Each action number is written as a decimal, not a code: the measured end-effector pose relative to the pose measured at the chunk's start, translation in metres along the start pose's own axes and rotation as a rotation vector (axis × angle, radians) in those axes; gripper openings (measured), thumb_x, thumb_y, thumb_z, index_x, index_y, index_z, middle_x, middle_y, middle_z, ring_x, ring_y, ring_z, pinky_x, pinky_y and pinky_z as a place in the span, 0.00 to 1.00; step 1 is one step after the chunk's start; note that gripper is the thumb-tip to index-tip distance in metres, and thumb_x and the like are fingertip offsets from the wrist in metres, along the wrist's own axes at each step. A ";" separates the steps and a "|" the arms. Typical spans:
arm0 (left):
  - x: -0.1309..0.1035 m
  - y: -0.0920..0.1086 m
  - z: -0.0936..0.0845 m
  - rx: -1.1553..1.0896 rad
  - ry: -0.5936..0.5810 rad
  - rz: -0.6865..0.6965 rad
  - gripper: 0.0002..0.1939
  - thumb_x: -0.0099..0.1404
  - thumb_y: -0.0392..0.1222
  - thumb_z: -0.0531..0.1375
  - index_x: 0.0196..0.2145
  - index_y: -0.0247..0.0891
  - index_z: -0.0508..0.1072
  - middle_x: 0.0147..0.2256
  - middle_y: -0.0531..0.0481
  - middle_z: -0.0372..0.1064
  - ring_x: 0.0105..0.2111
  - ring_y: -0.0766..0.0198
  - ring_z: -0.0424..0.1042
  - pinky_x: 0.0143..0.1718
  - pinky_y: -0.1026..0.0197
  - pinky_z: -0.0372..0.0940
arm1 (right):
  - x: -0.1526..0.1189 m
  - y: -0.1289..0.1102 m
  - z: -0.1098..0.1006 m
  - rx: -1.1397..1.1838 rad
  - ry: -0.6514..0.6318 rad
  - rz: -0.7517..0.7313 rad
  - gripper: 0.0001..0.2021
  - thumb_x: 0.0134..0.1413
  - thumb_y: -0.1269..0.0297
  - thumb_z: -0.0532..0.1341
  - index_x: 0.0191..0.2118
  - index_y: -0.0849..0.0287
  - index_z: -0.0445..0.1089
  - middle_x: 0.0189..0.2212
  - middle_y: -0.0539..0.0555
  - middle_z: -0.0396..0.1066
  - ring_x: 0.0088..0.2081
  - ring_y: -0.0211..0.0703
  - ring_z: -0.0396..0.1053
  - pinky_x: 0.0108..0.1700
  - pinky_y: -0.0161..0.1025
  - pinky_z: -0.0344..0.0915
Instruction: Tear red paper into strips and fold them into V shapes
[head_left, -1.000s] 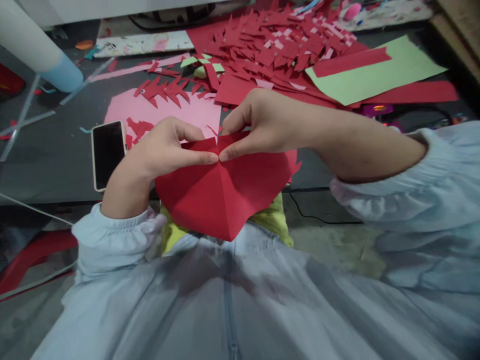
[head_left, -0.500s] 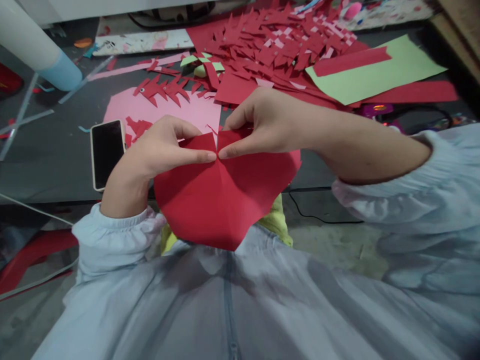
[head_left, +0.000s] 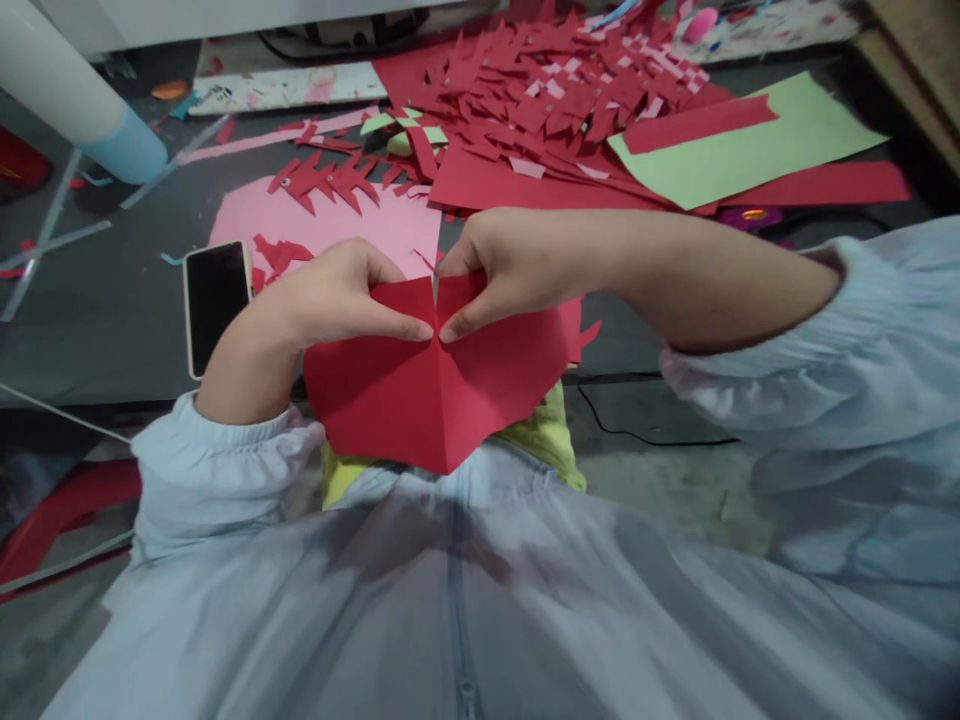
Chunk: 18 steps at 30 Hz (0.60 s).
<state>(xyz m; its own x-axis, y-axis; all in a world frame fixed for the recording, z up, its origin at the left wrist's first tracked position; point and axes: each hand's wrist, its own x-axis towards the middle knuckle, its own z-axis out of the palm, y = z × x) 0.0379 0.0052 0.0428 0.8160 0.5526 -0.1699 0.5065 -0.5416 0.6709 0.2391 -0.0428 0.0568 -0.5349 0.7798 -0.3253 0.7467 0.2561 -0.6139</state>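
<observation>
A sheet of red paper with a crease down its middle is held over the table's front edge, above my lap. Its top edge is split by a short slit at the crease. My left hand pinches the paper left of the slit, thumb in front and fingers behind. On the other side, my right hand pinches it the same way, the two thumb tips almost meeting. The fingers behind the paper are partly hidden. Just beyond the slit lies a pink sheet with red paper scraps on it.
A smartphone lies left of my left hand. Behind are a heap of cut red paper pieces and a light green sheet. A white and blue bottle stands at the far left. A thin cable hangs below the table edge.
The red paper's lower part has tilted and its tip has risen, with the centre crease sharper. Both thumbs are slightly lower, and my right hand has shifted a little toward me.
</observation>
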 end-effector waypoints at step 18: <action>-0.006 -0.008 -0.001 -0.155 0.036 -0.025 0.17 0.55 0.53 0.65 0.20 0.38 0.70 0.17 0.55 0.59 0.22 0.67 0.60 0.23 0.62 0.55 | -0.004 0.003 0.000 0.068 0.102 0.019 0.10 0.53 0.61 0.66 0.28 0.64 0.75 0.17 0.46 0.62 0.24 0.33 0.55 0.27 0.38 0.52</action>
<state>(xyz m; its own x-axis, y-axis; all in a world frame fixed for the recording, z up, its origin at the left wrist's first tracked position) 0.0282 0.0071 0.0393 0.7915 0.5888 -0.1636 0.4753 -0.4247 0.7706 0.2431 -0.0451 0.0562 -0.4753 0.8391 -0.2648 0.7262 0.2042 -0.6564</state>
